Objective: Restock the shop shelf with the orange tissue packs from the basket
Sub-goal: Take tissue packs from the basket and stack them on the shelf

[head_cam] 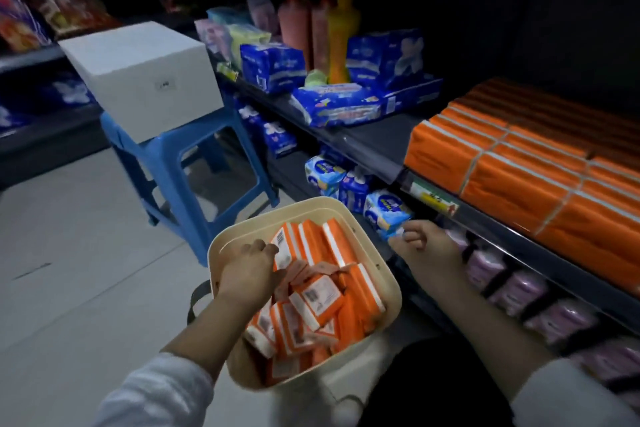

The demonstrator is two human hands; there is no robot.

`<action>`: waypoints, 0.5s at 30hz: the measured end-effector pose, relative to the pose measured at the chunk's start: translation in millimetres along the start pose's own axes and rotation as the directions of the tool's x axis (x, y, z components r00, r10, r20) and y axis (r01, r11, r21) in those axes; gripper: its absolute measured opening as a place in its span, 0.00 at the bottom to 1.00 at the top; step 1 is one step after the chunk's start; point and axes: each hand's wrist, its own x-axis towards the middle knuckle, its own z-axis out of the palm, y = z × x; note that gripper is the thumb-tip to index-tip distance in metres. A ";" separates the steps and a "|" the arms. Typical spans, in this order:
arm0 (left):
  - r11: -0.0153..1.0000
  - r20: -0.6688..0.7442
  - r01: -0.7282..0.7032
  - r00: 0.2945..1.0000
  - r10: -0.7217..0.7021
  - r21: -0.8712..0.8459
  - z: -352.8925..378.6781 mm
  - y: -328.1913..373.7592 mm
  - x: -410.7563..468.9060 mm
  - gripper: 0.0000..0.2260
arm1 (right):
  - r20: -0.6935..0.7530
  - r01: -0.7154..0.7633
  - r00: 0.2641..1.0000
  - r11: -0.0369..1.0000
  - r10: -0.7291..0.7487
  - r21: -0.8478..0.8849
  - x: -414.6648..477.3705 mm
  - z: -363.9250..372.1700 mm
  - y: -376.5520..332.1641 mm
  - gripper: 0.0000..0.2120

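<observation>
Left hand (249, 274) grasps an orange plastic-wrapped tissue pack (285, 250) at the left rim of the cream plastic basket (382, 263); right hand (424, 246) clenched, empty. Risk: loosely piled neighbouring packs may snag and spill.

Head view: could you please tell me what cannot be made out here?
Head view only:
- Left hand: fingertips buried among orange tissue packs in basket; grip unclear.
- Right hand: motion-blurred, curled; contents unclear.
- Shelf label: print too small.
- Shelved orange stack: cut off by right edge.
</observation>
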 end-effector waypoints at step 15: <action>0.717 0.407 0.505 0.853 -0.327 -0.481 85.1 55.5 94.4 0.25 | 0.089 -0.200 0.973 0.968 0.215 -0.150 38.8 53.0 64.2 0.14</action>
